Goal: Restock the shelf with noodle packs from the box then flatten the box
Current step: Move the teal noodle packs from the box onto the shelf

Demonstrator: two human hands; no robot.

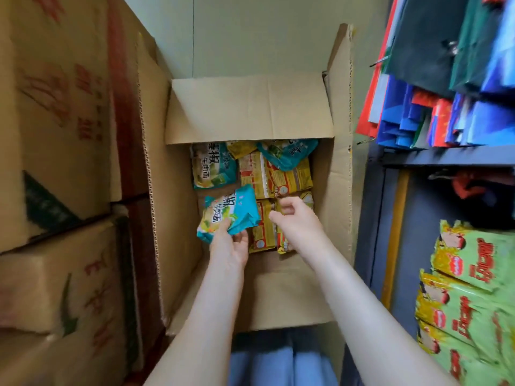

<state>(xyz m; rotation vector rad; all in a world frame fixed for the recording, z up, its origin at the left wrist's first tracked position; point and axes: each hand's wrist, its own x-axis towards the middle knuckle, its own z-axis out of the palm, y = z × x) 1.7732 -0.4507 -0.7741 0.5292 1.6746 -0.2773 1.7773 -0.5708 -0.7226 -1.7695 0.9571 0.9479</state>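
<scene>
An open cardboard box stands on the floor below me, its flaps spread. Inside lie several noodle packs, teal ones at the far left and yellow ones on the right. My left hand grips a teal noodle pack lifted slightly over the box's left side. My right hand reaches into the box with fingers curled over a yellow noodle pack, touching it; a firm grip does not show.
Stacked closed cartons rise along the left. On the right, a dark shelf holds coloured paper bags above and green-yellow snack packs below. A pale wall lies behind the box.
</scene>
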